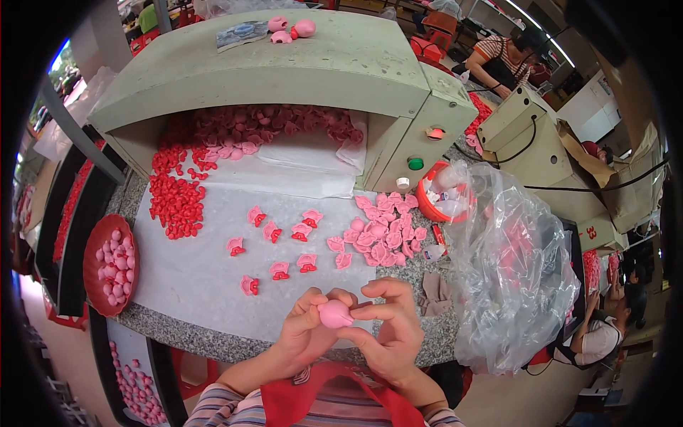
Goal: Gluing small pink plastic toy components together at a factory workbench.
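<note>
A smooth pink rounded piece with a pointed end (334, 314) is held between both hands near the front edge of the bench. My left hand (302, 331) pinches its left side with thumb and forefinger. At its pointed right end, my right hand (391, 324) closes thumb and fingertips on it. Beyond the hands, several small pink-and-red assembled pieces (279, 270) lie spread on the white sheet (192, 277). A heap of pink petal-like pieces (384, 235) lies to the right, and a pile of red bow-shaped pieces (176, 206) to the far left.
A pale green machine (284, 67) with a wide opening stands behind, more pieces inside it. At left is a red basket (91, 277) of pink balls. An orange tub (427, 206) and a clear plastic bag (512, 285) sit at right. Other people work farther off.
</note>
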A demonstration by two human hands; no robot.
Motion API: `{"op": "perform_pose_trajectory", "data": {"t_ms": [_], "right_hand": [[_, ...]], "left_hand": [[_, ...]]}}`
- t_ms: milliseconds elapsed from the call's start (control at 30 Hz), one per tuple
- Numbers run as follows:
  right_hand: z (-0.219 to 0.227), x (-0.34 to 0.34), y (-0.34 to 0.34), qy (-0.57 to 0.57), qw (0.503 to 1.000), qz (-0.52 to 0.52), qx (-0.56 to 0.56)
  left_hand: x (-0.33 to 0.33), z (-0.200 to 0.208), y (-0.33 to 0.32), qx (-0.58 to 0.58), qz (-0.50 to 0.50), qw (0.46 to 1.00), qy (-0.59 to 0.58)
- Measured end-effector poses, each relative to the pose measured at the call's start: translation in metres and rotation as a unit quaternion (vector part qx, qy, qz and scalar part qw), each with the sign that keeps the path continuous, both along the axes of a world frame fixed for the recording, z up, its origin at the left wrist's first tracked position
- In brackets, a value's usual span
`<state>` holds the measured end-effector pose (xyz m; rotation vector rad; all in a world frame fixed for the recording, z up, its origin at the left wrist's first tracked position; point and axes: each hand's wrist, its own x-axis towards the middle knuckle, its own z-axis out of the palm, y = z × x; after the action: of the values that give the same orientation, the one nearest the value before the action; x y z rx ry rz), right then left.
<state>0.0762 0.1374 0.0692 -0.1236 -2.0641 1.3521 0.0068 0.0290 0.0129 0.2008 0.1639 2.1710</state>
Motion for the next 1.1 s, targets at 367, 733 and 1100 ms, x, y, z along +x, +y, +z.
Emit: {"op": "perform_pose_trajectory", "data": {"t_ms": [367,733,1100], "right_hand": [[0.000,0.002,0.003,-0.003,0.997,0.051,-0.050],[-0.004,-0.002,-0.005,-0.006,0.992,0.029,-0.121],[-0.018,-0.002,-0.002,0.040,0.993,0.053,-0.102]], "left_hand": [[-0.006,-0.002,-0.002,-0.037,0.054,0.991,0.114],[-0.011,-0.007,-0.001,-0.001,0.110,0.980,0.164],[-0.011,-0.006,0.001,-0.027,0.151,0.962,0.224]]}}
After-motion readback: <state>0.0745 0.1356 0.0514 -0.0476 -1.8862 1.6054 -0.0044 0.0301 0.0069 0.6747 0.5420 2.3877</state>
